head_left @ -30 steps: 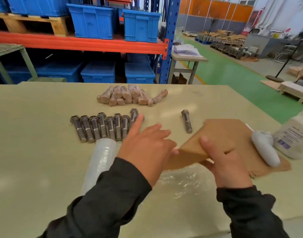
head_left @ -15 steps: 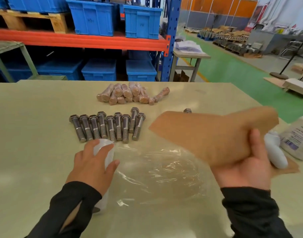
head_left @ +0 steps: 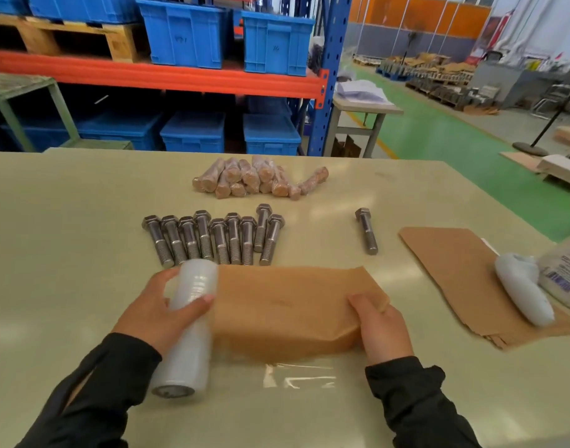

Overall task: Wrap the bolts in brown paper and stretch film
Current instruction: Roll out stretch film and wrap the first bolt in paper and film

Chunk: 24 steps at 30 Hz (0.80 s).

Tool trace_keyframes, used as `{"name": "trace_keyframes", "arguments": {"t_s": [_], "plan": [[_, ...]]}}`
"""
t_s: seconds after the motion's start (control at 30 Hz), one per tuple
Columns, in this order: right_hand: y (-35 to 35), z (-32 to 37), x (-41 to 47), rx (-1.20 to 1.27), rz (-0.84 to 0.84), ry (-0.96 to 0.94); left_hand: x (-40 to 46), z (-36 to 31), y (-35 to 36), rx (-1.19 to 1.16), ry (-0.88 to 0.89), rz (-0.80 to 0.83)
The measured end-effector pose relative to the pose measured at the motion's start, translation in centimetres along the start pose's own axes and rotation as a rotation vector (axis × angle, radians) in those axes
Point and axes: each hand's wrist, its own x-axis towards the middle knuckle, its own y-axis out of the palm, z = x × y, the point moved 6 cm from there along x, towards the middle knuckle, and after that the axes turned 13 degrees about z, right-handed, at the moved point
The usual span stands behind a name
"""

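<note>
Laying a brown paper sheet flat at lower centre of the table, the person has both hands busy. The left hand curls its fingers and thumb round the film roll, which lies just left of the sheet and touches its edge. The right hand pinches the sheet's right end, thumb on top, fingers seemingly under the edge. A loose stretch of film shows on the table just below the sheet.

Nine bare bolts lie side by side above the sheet, heads away; one more bolt lies apart to the right. Wrapped bolts are heaped further up. A paper stack sits at right, weighed down by a white tool.

By their look, the bolts are steel: heavy, stiff, and apt to roll, so one is best taken by the plain shank near the head. The paper is light and creases easily; hold it by an edge. The film is thin, clingy and likely to bunch, so keep it taut off the roll.
</note>
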Motion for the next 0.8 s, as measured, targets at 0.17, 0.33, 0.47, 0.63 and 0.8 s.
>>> {"name": "trace_keyframes", "arguments": {"t_s": [0.17, 0.33, 0.47, 0.63, 0.8], "plan": [[-0.1, 0.1, 0.2, 0.006, 0.012, 0.008, 0.0, 2.4, -5.9, -0.079, -0.098, -0.030], [-0.2, -0.2, 0.6, -0.001, 0.014, 0.037, -0.5, 2.6, -5.3, -0.055, -0.071, -0.045], [-0.1, -1.1, 1.5, 0.180, 0.043, 0.150, -0.7, 2.3, -3.8, 0.027, -0.057, -0.021], [0.0, 0.0, 1.1, 0.196, 0.182, 0.072, -0.7, 1.6, -2.9, 0.254, -0.093, -0.068], [-1.3, 2.3, -0.2, -0.462, 0.126, -0.112, -0.7, 0.9, -2.3, 0.403, -0.076, -0.145]]}}
